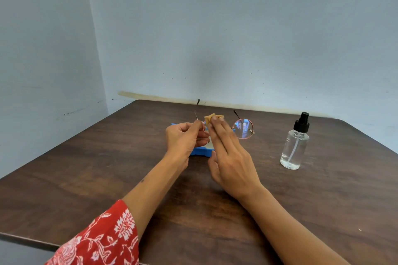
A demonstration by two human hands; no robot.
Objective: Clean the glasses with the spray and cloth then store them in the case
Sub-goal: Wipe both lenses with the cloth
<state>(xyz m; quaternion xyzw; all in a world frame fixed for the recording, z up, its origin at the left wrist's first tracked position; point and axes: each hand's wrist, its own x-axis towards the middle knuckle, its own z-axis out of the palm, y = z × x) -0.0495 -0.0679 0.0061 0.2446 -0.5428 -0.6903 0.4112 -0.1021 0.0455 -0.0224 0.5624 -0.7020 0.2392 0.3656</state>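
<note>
Two hands above blue case point(199, 152): our left hand point(185, 137) pinches glasses point(243, 128) at temple hinge; our right hand point(228, 155) pinches tan cloth point(213, 117) on lens. Spray bottle point(295, 144) upright, right of case.

The glasses point(242, 128) are held above the desk point(107, 168), between the left hand point(185, 137) and the right hand point(231, 157). The cloth point(212, 117) is pressed against the left lens. The case point(201, 151) lies beneath the hands. The spray bottle point(295, 146) stands upright to the right, well apart.
</note>
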